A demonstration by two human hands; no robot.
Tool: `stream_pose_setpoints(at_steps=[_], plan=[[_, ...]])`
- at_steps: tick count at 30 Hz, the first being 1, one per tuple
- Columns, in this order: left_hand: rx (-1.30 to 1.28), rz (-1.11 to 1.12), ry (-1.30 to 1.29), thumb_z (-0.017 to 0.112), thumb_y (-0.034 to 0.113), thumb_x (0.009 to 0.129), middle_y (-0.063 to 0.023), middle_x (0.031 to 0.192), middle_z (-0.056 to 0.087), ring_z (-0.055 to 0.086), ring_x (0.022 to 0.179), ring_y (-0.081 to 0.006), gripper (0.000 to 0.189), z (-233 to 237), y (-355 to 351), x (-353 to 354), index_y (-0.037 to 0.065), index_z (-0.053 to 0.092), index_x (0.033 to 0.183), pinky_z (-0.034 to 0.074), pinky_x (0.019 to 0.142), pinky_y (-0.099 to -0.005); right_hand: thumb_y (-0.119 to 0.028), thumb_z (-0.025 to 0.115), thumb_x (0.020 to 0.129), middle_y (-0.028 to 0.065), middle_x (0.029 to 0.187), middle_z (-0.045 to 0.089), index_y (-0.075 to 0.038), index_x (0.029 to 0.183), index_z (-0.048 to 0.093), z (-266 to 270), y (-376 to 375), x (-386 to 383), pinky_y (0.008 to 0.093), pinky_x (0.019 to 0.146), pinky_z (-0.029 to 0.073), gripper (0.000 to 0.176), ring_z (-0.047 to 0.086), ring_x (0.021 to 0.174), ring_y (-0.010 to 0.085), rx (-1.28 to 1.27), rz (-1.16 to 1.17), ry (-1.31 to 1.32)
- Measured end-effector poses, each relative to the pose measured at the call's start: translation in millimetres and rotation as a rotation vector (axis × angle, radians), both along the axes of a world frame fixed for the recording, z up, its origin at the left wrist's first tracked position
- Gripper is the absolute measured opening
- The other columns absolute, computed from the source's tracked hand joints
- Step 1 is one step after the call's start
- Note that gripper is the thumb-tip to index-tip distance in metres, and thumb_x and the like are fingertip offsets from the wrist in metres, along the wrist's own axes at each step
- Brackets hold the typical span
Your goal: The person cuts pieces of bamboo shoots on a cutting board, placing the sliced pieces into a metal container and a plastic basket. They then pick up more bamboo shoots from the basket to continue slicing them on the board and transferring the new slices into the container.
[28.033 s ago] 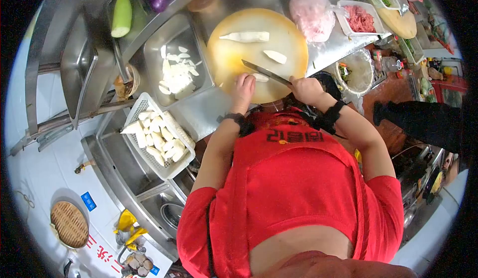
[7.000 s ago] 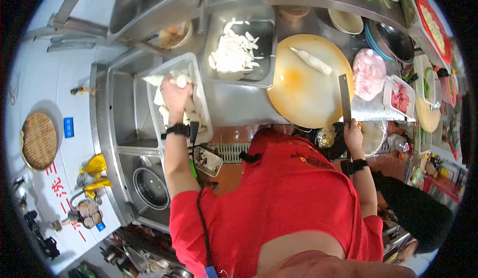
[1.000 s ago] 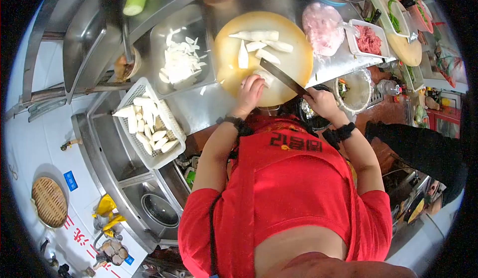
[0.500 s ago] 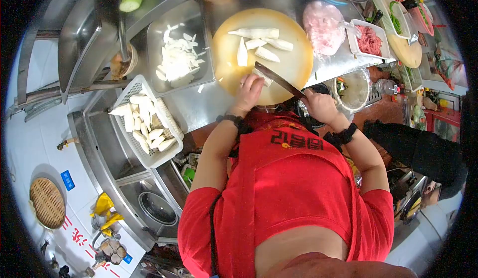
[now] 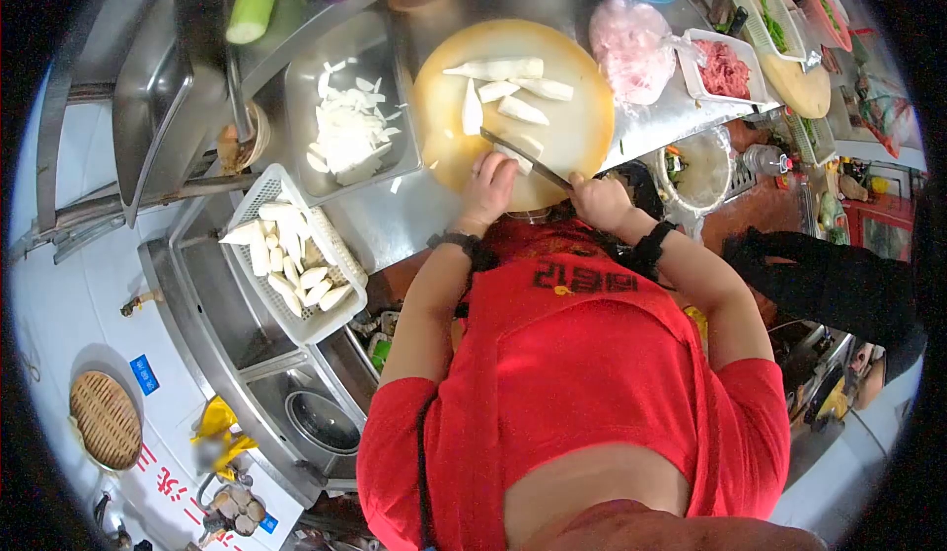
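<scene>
On the round yellow-rimmed cutting board point(image 5: 582, 117), my left hand point(image 5: 488, 188) presses with bent fingers on a pale peeled shoot point(image 5: 517, 162) at the near side. My right hand point(image 5: 600, 202) is closed around the handle of a kitchen knife point(image 5: 528, 159). Its blade lies across the shoot, close to my left fingertips, with a pale piece point(image 5: 530, 144) just beyond it. Farther back on the board rest several whole and cut shoots point(image 5: 496, 69). Left of the board, a steel tray point(image 5: 299, 82) holds white slices point(image 5: 353, 132).
A white plastic basket point(image 5: 347, 290) of peeled shoots stands at left, over the sink edge. Right of the board are a bag of pink meat point(image 5: 631, 53) and a tray of minced meat point(image 5: 723, 68). A person's dark sleeve point(image 5: 819, 290) shows at right.
The knife has moved left with my right hand, and its blade has come down across the shoot near my left fingers. My left hand keeps its hold. The view has shifted slightly.
</scene>
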State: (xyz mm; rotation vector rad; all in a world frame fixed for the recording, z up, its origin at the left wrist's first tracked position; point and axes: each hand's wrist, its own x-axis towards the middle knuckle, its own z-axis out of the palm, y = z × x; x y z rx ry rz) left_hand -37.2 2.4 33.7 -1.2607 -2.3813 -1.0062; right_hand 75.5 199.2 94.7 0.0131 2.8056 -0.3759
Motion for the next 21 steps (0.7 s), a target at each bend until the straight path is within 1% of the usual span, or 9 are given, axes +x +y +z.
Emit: stream_pose_setpoints(at_steps=[2, 5, 7, 10, 11, 12, 16, 19, 21], plan=[[0.000, 0.011, -0.006, 0.063, 0.006, 0.073, -0.0042, 0.099, 0.049, 0.050, 0.096, -0.0275, 0.023, 4.3, -0.3, 1.6, 0.013, 0.058, 0.094, 0.044, 0.080, -0.0364, -0.018, 0.045, 0.084, 0.0172, 0.064, 0.062, 0.000, 0.091, 0.049, 7.4, -1.0, 4.8, 0.0433, 0.048, 0.049, 0.019, 0.062, 0.055, 0.0339, 0.007, 0.014, -0.010], [-0.005, 0.016, -0.008, 0.063, 0.008, 0.074, -0.0045, 0.100, 0.049, 0.050, 0.097, -0.0277, 0.021, 10.6, 0.7, -1.1, 0.012, 0.057, 0.094, 0.043, 0.082, -0.0373, -0.023, 0.046, 0.087, 0.0162, 0.064, 0.062, -0.001, 0.094, 0.049, 10.6, 11.1, 17.7, 0.0439, 0.051, 0.049, 0.023, 0.063, 0.059, 0.0335, -0.010, -0.029, -0.064], [-0.006, 0.011, -0.007, 0.063, 0.010, 0.075, -0.0047, 0.101, 0.049, 0.050, 0.097, -0.0276, 0.020, 18.5, 6.2, -3.1, 0.012, 0.057, 0.094, 0.043, 0.083, -0.0380, -0.028, 0.047, 0.088, 0.0158, 0.066, 0.062, -0.004, 0.097, 0.050, 8.6, 25.4, 26.9, 0.0447, 0.053, 0.049, 0.026, 0.063, 0.062, 0.0335, 0.009, -0.046, -0.007], [-0.044, -0.007, -0.010, 0.063, 0.014, 0.075, -0.0059, 0.101, 0.051, 0.051, 0.095, -0.0273, 0.022, 24.1, 15.3, -10.8, 0.011, 0.059, 0.096, 0.043, 0.082, -0.0387, -0.027, 0.049, 0.087, 0.0161, 0.067, 0.062, -0.007, 0.099, 0.051, 10.9, 37.4, 28.8, 0.0443, 0.054, 0.048, 0.024, 0.062, 0.063, 0.0333, 0.019, -0.103, 0.038], [-0.121, -0.043, -0.079, 0.064, 0.016, 0.075, -0.0075, 0.102, 0.052, 0.050, 0.096, -0.0284, 0.024, 22.6, 16.6, -12.7, 0.010, 0.059, 0.098, 0.042, 0.083, -0.0395, -0.026, 0.049, 0.087, 0.0161, 0.068, 0.062, -0.007, 0.100, 0.051, 14.7, 39.8, 28.5, 0.0443, 0.054, 0.048, 0.023, 0.062, 0.063, 0.0333, 0.018, -0.139, 0.060], [-0.197, -0.080, -0.146, 0.065, 0.017, 0.075, -0.0092, 0.103, 0.052, 0.049, 0.097, -0.0295, 0.026, 22.9, 17.7, -13.8, 0.010, 0.060, 0.100, 0.041, 0.084, -0.0404, -0.026, 0.048, 0.087, 0.0161, 0.068, 0.062, -0.007, 0.100, 0.051, 20.8, 39.8, 25.6, 0.0442, 0.054, 0.048, 0.023, 0.062, 0.063, 0.0330, 0.039, -0.118, 0.027], [-0.214, -0.060, -0.154, 0.065, 0.018, 0.075, -0.0088, 0.102, 0.053, 0.049, 0.096, -0.0293, 0.029, 26.9, 11.8, -6.9, 0.009, 0.059, 0.101, 0.041, 0.083, -0.0392, -0.025, 0.048, 0.088, 0.0159, 0.068, 0.062, -0.006, 0.101, 0.050, 24.6, 35.6, 25.2, 0.0444, 0.054, 0.048, 0.024, 0.062, 0.062, 0.0333, 0.012, -0.117, 0.008], [-0.195, -0.019, -0.194, 0.064, 0.018, 0.075, -0.0086, 0.102, 0.053, 0.050, 0.096, -0.0293, 0.027, 22.7, 4.0, -0.4, 0.009, 0.059, 0.101, 0.041, 0.084, -0.0391, -0.025, 0.047, 0.088, 0.0151, 0.068, 0.062, -0.006, 0.101, 0.049, 24.5, 30.3, 29.0, 0.0442, 0.053, 0.048, 0.024, 0.062, 0.061, 0.0325, -0.014, -0.114, 0.057], [-0.176, 0.010, -0.168, 0.064, 0.017, 0.076, -0.0085, 0.102, 0.053, 0.050, 0.096, -0.0294, 0.025, 17.2, -0.2, 3.6, 0.009, 0.060, 0.100, 0.041, 0.084, -0.0393, -0.025, 0.047, 0.088, 0.0146, 0.066, 0.062, -0.005, 0.100, 0.048, 15.5, 29.1, 30.6, 0.0433, 0.050, 0.047, 0.024, 0.062, 0.059, 0.0311, -0.016, -0.057, 0.107]])
